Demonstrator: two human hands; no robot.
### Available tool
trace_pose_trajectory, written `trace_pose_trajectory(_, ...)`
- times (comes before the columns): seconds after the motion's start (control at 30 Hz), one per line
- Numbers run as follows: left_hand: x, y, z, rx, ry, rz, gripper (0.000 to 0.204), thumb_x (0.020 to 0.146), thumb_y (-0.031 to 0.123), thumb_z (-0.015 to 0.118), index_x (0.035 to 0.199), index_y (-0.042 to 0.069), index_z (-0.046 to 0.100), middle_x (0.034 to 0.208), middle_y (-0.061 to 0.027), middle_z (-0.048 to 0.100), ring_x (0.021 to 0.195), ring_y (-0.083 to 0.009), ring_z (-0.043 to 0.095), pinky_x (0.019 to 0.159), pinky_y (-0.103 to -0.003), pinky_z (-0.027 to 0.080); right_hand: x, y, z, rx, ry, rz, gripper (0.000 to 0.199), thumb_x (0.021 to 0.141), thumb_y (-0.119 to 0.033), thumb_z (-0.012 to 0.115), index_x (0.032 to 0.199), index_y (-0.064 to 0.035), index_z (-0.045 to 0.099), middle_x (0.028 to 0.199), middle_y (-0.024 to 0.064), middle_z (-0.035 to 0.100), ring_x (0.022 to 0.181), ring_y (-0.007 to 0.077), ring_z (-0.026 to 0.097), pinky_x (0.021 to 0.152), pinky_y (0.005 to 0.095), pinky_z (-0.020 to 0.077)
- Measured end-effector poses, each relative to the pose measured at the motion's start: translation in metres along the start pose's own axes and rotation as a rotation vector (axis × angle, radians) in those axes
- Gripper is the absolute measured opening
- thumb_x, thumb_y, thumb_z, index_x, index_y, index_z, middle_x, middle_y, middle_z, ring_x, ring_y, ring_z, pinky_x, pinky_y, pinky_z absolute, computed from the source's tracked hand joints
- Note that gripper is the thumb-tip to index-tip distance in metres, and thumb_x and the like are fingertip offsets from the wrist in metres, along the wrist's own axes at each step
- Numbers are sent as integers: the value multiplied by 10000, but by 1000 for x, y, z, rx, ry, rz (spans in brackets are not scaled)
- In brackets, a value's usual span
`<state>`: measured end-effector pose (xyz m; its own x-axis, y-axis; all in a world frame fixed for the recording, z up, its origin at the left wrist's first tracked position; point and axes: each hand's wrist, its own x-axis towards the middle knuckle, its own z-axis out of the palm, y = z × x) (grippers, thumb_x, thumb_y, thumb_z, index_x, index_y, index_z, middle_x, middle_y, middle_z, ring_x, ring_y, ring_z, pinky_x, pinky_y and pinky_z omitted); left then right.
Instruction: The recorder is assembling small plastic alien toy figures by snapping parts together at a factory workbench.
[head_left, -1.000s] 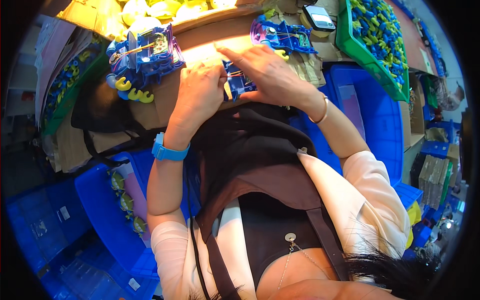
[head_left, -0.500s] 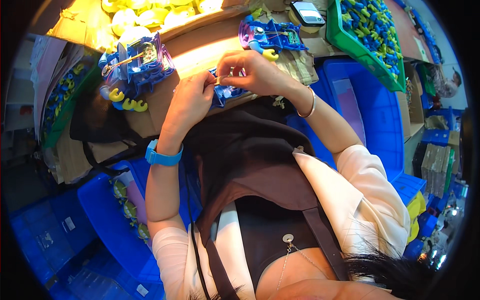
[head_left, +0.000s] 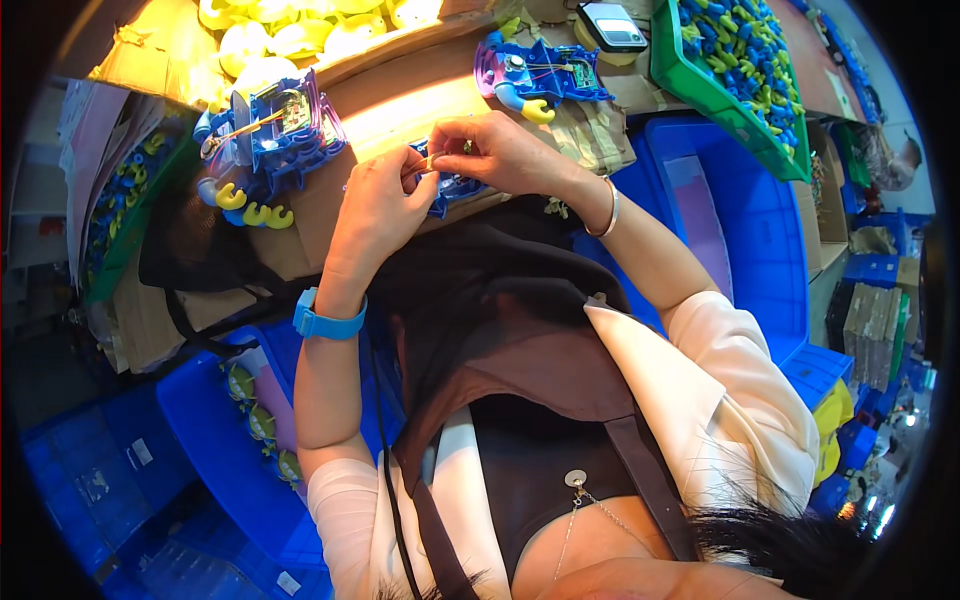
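My left hand [head_left: 382, 205] and my right hand [head_left: 500, 152] meet over a small blue plastic toy part [head_left: 452, 187] at the near edge of the brown worktop [head_left: 400, 100]. Both hands pinch a tiny pale piece [head_left: 432, 160] between their fingertips just above that part. The left wrist carries a blue band [head_left: 328, 322], the right wrist a thin silver bangle [head_left: 610, 210]. A blue toy frame with a circuit board and yellow claws [head_left: 262, 140] lies left of the hands. Another blue and purple toy frame [head_left: 535, 72] lies beyond the right hand.
Yellow rounded shells [head_left: 290, 35] are heaped at the back of the worktop. A green tray of small blue and green parts [head_left: 740, 60] stands at the back right, a dark handheld device [head_left: 612, 25] beside it. Blue crates [head_left: 740, 230] flank my lap on both sides.
Both hands have lifted slightly off the blue part and drawn together, now pinching the tiny pale piece between them. The view has shifted a little.
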<state>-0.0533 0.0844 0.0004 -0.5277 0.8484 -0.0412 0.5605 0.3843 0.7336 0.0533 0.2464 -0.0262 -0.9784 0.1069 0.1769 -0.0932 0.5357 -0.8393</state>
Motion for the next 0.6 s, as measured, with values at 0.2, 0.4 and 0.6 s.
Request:
trace_pose_trajectory(0.2, -4, -8, 20, 160, 246, 92, 136, 793, 116, 662, 875, 12, 632, 756, -162, 660, 730, -355, 652, 684, -427, 503, 4, 2, 7, 68, 39, 8, 127, 906, -105, 641, 990, -11, 624, 831, 67, 683, 772, 110, 622, 708, 273, 510)
trace_pose_trajectory(0.4, -10, -3, 28, 407, 444, 313, 207, 791, 73, 657, 995, 65, 622, 791, -122, 649, 763, -323, 630, 735, -418, 486, 7, 2, 11, 54, 130, -8, 156, 894, -88, 644, 1016, 1, 606, 815, 86, 693, 766, 117, 640, 696, 275, 512)
trace_pose_trajectory(0.6, -11, -8, 26, 310, 392, 290, 91, 787, 108, 664, 846, 38, 671, 725, -110, 631, 740, -289, 628, 707, -397, 479, 1, -6, 3, 83, 35, 42, 298, 875, -89, 657, 1128, -29, 511, 822, 101, 683, 767, 181, 666, 694, 307, 517)
